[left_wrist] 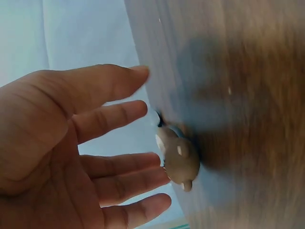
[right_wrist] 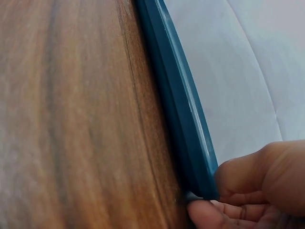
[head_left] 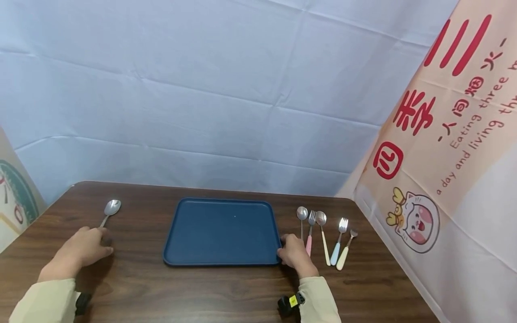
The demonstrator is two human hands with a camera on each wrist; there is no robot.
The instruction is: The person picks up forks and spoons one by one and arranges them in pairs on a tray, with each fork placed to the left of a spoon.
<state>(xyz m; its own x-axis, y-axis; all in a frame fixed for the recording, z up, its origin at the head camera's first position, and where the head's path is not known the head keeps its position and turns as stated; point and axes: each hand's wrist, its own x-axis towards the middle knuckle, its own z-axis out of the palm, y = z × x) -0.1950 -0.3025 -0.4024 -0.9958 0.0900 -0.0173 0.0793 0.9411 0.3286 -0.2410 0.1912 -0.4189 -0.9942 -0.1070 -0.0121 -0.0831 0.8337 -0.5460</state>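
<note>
On the left of the table lies a metal spoon (head_left: 112, 207), its bowl pointing away from me. My left hand (head_left: 84, 249) is over its near end, with thumb and fingers apart in the left wrist view. There, a brown animal-shaped piece (left_wrist: 181, 161) is close to the fingertips; whether they touch it I cannot tell. A dark blue rectangular tray (head_left: 222, 233) lies flat in the middle. At the tray's near right corner, my right hand (head_left: 295, 253) pinches the rim, thumb against the side and fingers low at the corner.
Right of the tray lie a spoon (head_left: 302, 213), a pink-handled fork (head_left: 309, 244), a cream-handled spoon (head_left: 324, 240), a blue-handled fork (head_left: 336, 253) and a small cream-handled fork (head_left: 343, 258). A pale cloth (head_left: 194, 98) hangs behind the wooden table (head_left: 181, 291); a printed cloth (head_left: 456, 134) hangs right.
</note>
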